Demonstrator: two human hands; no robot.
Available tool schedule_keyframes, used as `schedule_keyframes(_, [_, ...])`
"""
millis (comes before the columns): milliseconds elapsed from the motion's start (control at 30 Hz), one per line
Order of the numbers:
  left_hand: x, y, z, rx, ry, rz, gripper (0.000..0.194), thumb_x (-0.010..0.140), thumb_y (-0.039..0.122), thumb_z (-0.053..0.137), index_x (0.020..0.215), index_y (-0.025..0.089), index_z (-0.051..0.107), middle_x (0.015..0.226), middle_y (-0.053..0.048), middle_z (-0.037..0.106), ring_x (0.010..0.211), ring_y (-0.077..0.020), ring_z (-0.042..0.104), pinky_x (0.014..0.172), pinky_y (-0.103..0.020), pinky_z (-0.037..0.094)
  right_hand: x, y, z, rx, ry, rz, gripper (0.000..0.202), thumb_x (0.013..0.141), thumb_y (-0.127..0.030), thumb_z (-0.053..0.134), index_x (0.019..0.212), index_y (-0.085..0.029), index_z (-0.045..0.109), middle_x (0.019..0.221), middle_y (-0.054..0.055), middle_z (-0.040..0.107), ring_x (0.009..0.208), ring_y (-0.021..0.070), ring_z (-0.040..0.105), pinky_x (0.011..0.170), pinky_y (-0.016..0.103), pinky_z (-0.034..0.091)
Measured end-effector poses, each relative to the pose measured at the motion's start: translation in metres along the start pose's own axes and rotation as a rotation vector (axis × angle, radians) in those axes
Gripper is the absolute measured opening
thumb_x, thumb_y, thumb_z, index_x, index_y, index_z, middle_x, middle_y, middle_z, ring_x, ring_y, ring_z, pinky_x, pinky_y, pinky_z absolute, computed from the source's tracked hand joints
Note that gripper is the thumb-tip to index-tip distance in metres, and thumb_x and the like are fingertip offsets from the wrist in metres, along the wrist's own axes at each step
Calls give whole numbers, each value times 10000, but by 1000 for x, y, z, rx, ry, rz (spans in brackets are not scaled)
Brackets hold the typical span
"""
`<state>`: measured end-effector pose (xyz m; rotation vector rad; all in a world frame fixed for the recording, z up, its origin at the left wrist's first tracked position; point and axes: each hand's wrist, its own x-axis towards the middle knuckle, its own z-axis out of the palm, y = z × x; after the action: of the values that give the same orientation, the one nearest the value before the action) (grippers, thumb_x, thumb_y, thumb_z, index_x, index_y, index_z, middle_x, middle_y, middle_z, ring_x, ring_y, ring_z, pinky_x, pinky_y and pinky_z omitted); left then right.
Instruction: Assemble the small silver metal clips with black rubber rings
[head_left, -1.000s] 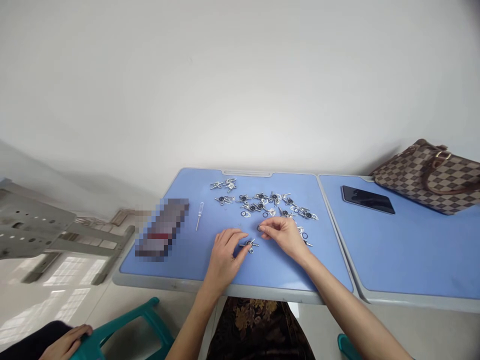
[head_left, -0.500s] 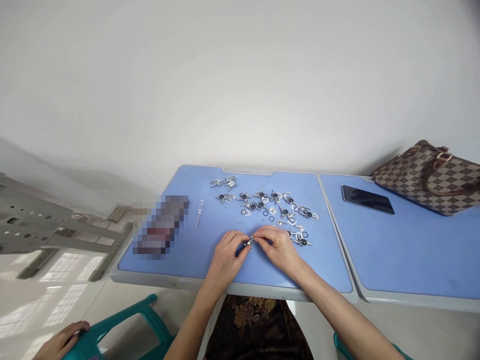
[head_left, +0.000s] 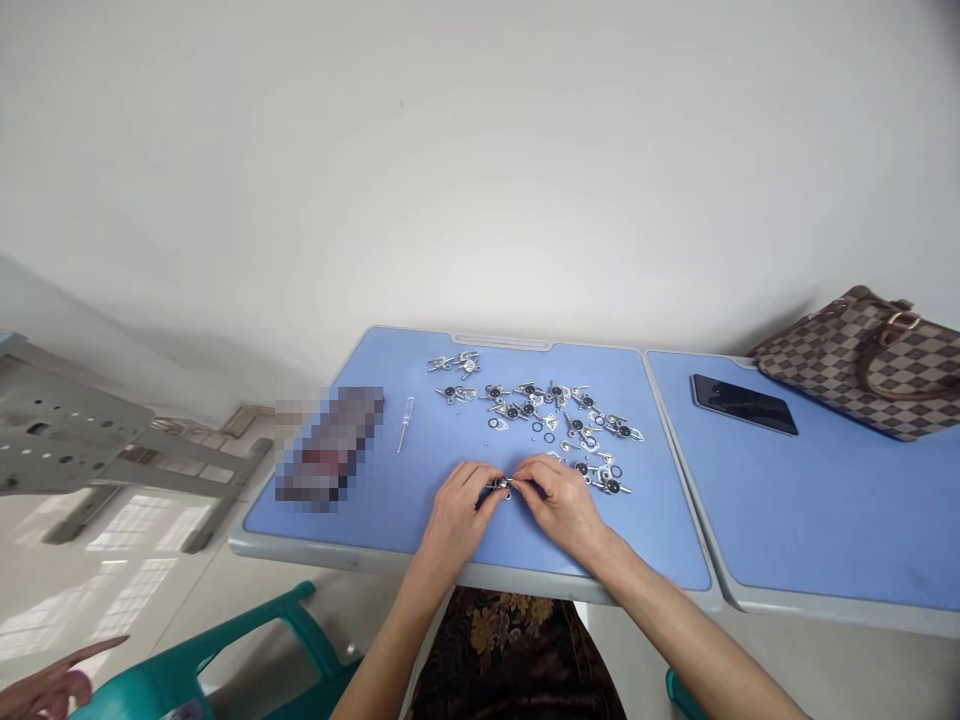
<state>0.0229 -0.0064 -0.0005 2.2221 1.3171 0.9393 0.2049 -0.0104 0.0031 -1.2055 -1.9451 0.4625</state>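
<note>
My left hand (head_left: 457, 508) pinches a small silver metal part with a dark piece (head_left: 499, 484) between thumb and fingertips, just above the blue table top (head_left: 375, 500). From the other side my right hand (head_left: 559, 500) closes its thumb and fingertips on the same part's right end. The fingers cover much of it. Beyond my hands lie several similar silver parts with black discs (head_left: 577, 425), mixed with loose black rings (head_left: 549, 438) and flat metal pieces. A smaller group of silver parts without visible black discs (head_left: 468, 368) sits farther back.
A clear-handled screwdriver (head_left: 406, 424) lies left of the parts, beside a blurred-out object (head_left: 330, 450). On the adjoining right table are a phone (head_left: 744, 404) and a checkered handbag (head_left: 855, 365). Another person's hand (head_left: 60, 685) is near a green stool (head_left: 172, 670) at lower left.
The whole view has shifted slightly. Both my hands keep their pinch on the small metal part. The other person's hand has moved left and now has a finger extended.
</note>
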Motion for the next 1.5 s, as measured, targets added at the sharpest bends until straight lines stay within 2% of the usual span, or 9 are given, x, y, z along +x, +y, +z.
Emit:
schedule_keyframes(467, [-2, 2, 1, 56, 13, 26, 67, 923, 177, 567, 911, 218, 619, 925, -41, 667, 875, -201, 612, 785, -348, 518, -11, 0, 1, -180, -19, -143, 164, 978, -204, 497, 924, -209, 652, 962, 77, 714, 801, 180, 667, 721, 311, 529])
schedule_keyframes(667, [-3, 3, 2, 133, 42, 80, 86, 939, 192, 560, 924, 216, 641, 932, -44, 679, 865, -204, 606, 787, -348, 521, -13, 3, -2, -139, -9, -138, 128, 946, -166, 533, 908, -209, 647, 1151, 94, 710, 994, 204, 688, 838, 349, 546])
schedule_keyframes(867, [-3, 2, 2, 144, 52, 99, 113, 944, 185, 551, 942, 220, 658, 934, -48, 683, 871, -203, 617, 793, -349, 528, -1, 7, -12, -21, -106, -141, 111, 918, -157, 580, 835, -220, 620, 1073, 68, 742, 937, 210, 690, 858, 407, 503])
schedule_keyframes(1033, [-3, 1, 3, 151, 54, 109, 103, 940, 168, 555, 947, 211, 649, 947, -49, 682, 874, -200, 614, 798, -346, 531, 5, 14, -12, 131, -200, -158, 101, 913, -173, 601, 822, -217, 608, 1058, 71, 728, 952, 189, 682, 832, 361, 516])
schedule_keyframes(1233, [-4, 1, 4, 189, 76, 134, 92, 938, 150, 554, 939, 184, 640, 941, -53, 677, 860, -192, 607, 779, -340, 537, 4, 18, -9, 149, -136, -299, 88, 931, -174, 576, 855, -211, 601, 986, 83, 716, 908, 182, 672, 792, 332, 546])
schedule_keyframes(1367, [-3, 2, 4, 213, 87, 153, 85, 932, 156, 567, 945, 188, 645, 936, -50, 680, 852, -186, 611, 781, -336, 542, 1, 17, -9, 128, -100, -240, 15, 932, -202, 595, 936, -211, 584, 961, 78, 695, 877, 183, 659, 769, 322, 547])
schedule_keyframes(1500, [-4, 1, 5, 240, 89, 161, 82, 926, 149, 575, 946, 187, 644, 932, -52, 680, 856, -191, 615, 784, -339, 545, 0, 15, -8, 48, -89, -210, 110, 942, -248, 594, 1041, -212, 566, 900, 64, 688, 818, 193, 654, 734, 330, 545])
